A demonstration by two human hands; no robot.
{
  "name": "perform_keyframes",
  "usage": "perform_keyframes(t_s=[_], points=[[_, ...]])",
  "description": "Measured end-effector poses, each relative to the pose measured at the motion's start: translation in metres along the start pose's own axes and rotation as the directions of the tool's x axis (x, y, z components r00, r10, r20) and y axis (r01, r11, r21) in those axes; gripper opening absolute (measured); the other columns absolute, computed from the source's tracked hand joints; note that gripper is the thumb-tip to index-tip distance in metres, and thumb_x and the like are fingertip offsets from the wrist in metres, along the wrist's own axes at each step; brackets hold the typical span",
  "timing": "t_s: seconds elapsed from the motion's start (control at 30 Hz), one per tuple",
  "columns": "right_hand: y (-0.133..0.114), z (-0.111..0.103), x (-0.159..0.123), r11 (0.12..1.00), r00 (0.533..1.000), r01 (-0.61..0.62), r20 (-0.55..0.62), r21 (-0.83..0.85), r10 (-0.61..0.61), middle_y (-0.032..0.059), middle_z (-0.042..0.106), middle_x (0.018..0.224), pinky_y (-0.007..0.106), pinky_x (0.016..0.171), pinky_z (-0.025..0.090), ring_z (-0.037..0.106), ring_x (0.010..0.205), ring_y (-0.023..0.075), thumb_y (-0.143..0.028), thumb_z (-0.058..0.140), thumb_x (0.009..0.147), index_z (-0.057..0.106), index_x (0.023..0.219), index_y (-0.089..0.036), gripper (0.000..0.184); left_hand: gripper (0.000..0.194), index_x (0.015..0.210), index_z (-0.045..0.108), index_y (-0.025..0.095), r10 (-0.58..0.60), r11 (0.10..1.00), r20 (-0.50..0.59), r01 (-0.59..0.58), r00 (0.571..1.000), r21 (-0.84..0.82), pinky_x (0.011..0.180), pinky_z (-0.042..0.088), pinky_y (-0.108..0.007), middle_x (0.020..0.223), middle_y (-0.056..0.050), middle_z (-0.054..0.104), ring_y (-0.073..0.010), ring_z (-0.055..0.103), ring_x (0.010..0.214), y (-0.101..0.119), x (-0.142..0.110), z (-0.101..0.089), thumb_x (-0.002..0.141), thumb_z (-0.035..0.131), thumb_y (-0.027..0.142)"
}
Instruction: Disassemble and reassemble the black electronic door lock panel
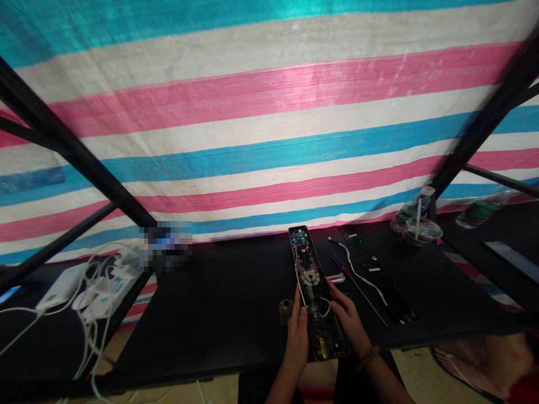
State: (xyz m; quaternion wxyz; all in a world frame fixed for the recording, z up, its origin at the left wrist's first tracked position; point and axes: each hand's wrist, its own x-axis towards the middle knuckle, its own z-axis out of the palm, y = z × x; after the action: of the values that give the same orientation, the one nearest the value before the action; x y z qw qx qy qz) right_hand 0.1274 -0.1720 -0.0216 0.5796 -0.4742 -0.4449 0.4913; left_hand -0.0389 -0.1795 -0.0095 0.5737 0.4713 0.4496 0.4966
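A long, narrow electronic device with its casing open (312, 276) lies lengthwise in front of me, its lower end near the table's front edge. Inside show a blue circuit board at the far end, a round part midway, a white wire and a brass-coloured part near me. My left hand (298, 331) grips its left side and my right hand (348, 317) its right side, fingers closed along the edges. To the right lie a screwdriver (342, 266), a white cable (362, 279) and a dark flat panel (389, 289). Left of the device sits a small grey-brown part (286, 310).
On the black table (210, 314), a plastic cup with a straw (422, 231) and a clear bottle (406, 216) stand at the back right. A white power strip (105, 297) with tangled cables lies left. Slanted black posts (80, 157) and a striped tarp (269, 123) bound the back.
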Motion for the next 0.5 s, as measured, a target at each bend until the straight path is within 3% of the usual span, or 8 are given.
perform_keyframes(t_s=[0.13,0.5], points=[[-0.0009,0.0003,-0.0003,1.000,1.000,0.005,0.003,-0.028,-0.005,0.0044,0.054,0.145,0.051,0.118,0.032,0.048,0.137,0.0276,-0.035,0.064,0.086,0.058,0.137,-0.029,0.052,0.061,0.150,0.040,0.024,-0.036,0.999,-0.046,0.036,0.998,0.010,0.123,0.020,-0.039,0.158,-0.005,0.037,-0.0218,0.030,0.148,-0.0005,0.0039,-0.0001,0.096,0.044,0.053],[0.0041,0.0050,-0.0014,0.999,1.000,0.018,-0.019,-0.027,-0.018,0.0008,0.053,0.146,0.050,0.120,0.029,0.046,0.139,0.0244,-0.021,0.057,0.081,0.055,0.139,-0.030,0.059,0.054,0.147,0.044,0.026,-0.078,0.997,-0.050,0.079,0.996,0.020,0.123,0.018,-0.044,0.156,-0.002,0.040,-0.0210,0.031,0.147,0.0025,0.0079,-0.0033,0.097,0.043,0.046]])
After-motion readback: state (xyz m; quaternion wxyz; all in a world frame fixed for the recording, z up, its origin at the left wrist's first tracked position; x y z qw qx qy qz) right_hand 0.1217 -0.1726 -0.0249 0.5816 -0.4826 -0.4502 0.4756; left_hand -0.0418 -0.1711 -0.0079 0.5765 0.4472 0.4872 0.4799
